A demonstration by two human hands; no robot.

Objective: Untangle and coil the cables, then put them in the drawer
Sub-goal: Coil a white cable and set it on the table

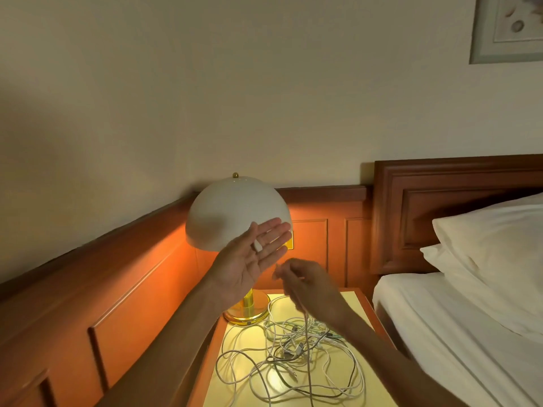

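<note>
Several thin white cables point(293, 356) heaped in a loose tangle on the lamplit yellow counter point(357, 304), just beside the brass lamp base point(246, 312). One strand rising taut to the right hand point(308, 284), pinched in closed fingers. Left hand point(249, 257) raised, flat open, empty.

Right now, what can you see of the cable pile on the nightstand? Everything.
The cables lie in one loose tangle on the yellow-lit nightstand top, in front of the lamp's brass base. They look thin, white or pale grey, with several small plugs near the middle. Loops overlap and sprawl toward the front edge. Nothing is coiled yet. One strand rises from the pile to the right hand, pinched in its grip. The left hand is open, touching none.
</note>
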